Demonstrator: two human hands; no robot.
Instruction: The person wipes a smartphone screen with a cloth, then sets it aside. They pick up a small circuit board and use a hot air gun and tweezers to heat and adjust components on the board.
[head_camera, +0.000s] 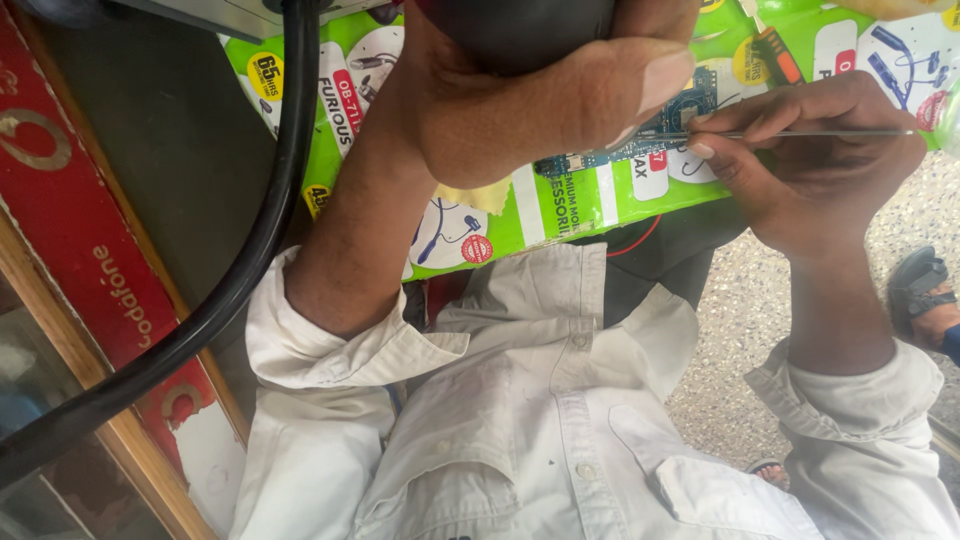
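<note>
My right hand (820, 170) pinches a thin metal probe (800, 132), its long axis level and its tip pointing toward my left hand (540, 110). That hand, curled around a dark rounded object (520, 30), thumb pressing down, pins the blue circuit board (640, 135). The board lies between both hands on the green printed sheet (560, 205).

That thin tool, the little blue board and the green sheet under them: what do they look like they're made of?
The thin tool looks like bare metal: slim, straight, silvery, with a light sheen. The little blue board looks like a rigid circuit board, matt blue with tiny metallic parts. The green sheet seems to be glossy printed plastic or coated card; it reflects light, but which one is unclear.
</note>
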